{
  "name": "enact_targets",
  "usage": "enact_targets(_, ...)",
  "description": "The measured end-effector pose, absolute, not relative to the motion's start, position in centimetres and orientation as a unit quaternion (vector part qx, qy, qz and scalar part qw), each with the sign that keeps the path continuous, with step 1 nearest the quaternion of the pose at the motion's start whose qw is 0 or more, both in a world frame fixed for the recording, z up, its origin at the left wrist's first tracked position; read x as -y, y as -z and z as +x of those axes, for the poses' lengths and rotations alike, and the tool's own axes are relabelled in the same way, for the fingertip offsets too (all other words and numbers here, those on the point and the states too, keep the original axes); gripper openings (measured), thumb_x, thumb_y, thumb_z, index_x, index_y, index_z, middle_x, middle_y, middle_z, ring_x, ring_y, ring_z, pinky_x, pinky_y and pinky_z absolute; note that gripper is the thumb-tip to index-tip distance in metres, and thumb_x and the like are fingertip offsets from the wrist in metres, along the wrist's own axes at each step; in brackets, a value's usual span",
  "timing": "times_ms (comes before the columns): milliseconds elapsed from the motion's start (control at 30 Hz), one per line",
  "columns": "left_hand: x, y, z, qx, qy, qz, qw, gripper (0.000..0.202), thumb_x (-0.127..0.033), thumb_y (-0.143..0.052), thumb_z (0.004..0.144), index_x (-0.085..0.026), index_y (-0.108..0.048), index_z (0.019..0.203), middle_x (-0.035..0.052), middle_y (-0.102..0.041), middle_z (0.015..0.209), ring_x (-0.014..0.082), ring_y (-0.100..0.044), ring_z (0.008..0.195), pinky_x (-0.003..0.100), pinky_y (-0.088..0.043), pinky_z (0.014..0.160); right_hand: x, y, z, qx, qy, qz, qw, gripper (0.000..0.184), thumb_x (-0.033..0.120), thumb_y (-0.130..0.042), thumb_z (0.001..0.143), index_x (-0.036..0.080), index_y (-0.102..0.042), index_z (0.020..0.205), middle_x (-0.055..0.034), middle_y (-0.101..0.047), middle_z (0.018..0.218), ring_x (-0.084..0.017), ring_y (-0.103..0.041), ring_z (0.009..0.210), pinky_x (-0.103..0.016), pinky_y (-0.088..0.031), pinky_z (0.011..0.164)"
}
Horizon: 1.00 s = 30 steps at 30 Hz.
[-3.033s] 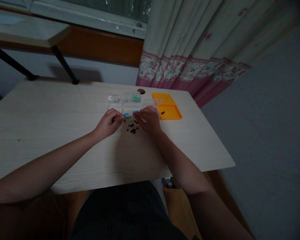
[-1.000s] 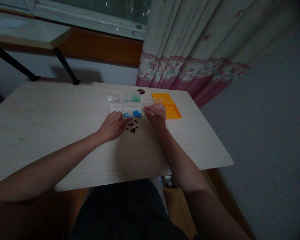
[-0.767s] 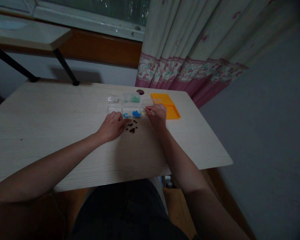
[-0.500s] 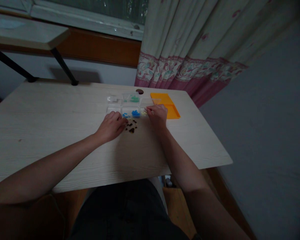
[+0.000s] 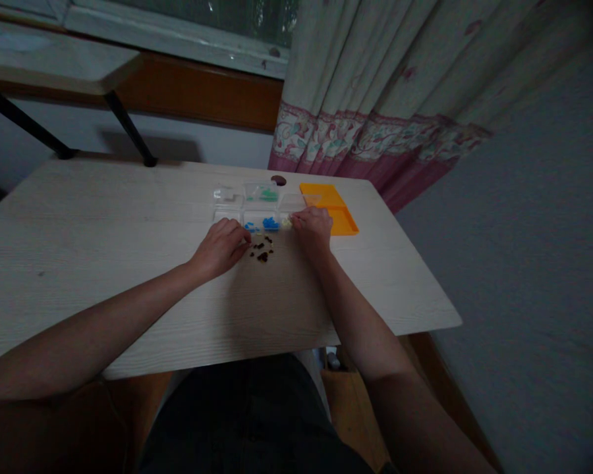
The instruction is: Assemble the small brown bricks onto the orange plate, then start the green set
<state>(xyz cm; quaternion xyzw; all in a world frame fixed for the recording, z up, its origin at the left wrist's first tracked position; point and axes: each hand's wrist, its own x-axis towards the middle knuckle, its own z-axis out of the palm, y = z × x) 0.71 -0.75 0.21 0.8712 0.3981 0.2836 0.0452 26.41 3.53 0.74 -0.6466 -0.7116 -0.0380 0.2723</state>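
My left hand [image 5: 222, 246] rests at the left edge of several small dark brown pieces [image 5: 262, 255] on the tabletop. Its thumb and fingers are drawn together; whatever may be between them is too small to name. Over the front right part of a clear compartment box [image 5: 228, 214], my right hand [image 5: 313, 227] has its fingertips pinched beside small pale pieces [image 5: 286, 222]. I cannot make out what that pinch holds. Bright blue pieces [image 5: 270, 224] lie in the front middle compartment, and green pieces [image 5: 268, 193] in the one behind it.
An orange tray [image 5: 343, 221] lies just right of my right hand. Behind the box is a round hole [image 5: 279, 180] in the wooden table [image 5: 103, 243]. A raised shelf [image 5: 54, 62] on black legs stands at the back left. A curtain [image 5: 366, 118] hangs behind the table.
The right fingertips have come slightly lower at the pale pieces. My left fingertips have drawn slightly left of the dark pieces. The whole view has shifted a little.
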Motion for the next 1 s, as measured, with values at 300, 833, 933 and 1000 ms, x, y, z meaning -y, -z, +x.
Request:
enact_targets(300, 1.2, -0.3, 0.7, -0.446, -0.369, 0.793, 0.19, 0.023, -0.042, -0.059, 0.09, -0.02, -0.065, 0.092, 0.0019, -0.067, 0.081, 0.0143, -0.058, 0.067, 0.026, -0.044, 0.063, -2.1, -1.6, 24.7, 0.791, 0.043, -0.507, 0.34, 0.03, 0.041, -0.049, 0.096, 0.025, -0.075, 0.096, -0.0044, -0.07, 0.091, -0.021, -0.055, 0.093, -0.037, -0.036, 0.086)
enact_targets(833, 2.0, -0.8, 0.6, -0.405, -0.419, 0.736, 0.345, 0.025, -0.031, -0.048, 0.096, -0.019, -0.044, 0.117, -0.0027, -0.064, 0.071, 0.0096, -0.057, 0.058, 0.021, -0.041, 0.056, 0.4, -1.9, 21.8, 0.884, 0.032, -0.366, 0.29, 0.028, 0.045, -0.05, 0.096, 0.032, -0.072, 0.109, -0.0023, -0.068, 0.087, -0.019, -0.053, 0.091, -0.034, -0.034, 0.084)
enact_targets(933, 2.0, -0.6, 0.4, -0.399, -0.406, 0.742, 0.353, 0.027, -0.03, -0.046, 0.096, -0.019, -0.043, 0.12, -0.0027, -0.063, 0.07, 0.01, -0.056, 0.058, 0.022, -0.041, 0.056, 0.5, -1.9, 21.4, 0.886, 0.036, -0.369, 0.28, 0.029, 0.045, -0.049, 0.096, 0.031, -0.073, 0.106, -0.0026, -0.066, 0.083, -0.019, -0.052, 0.088, -0.034, -0.034, 0.082)
enact_targets(1000, 2.0, -0.5, 0.3, -0.393, -0.399, 0.75, 0.352, 0.028, -0.03, -0.045, 0.097, -0.019, -0.042, 0.122, -0.0022, -0.062, 0.071, 0.0107, -0.057, 0.059, 0.023, -0.041, 0.057, 0.6, -1.8, 21.3, 0.886, 0.04, -0.363, 0.284, 0.029, 0.044, -0.05, 0.096, 0.03, -0.073, 0.105, -0.0028, -0.066, 0.082, -0.019, -0.052, 0.087, -0.034, -0.034, 0.081)
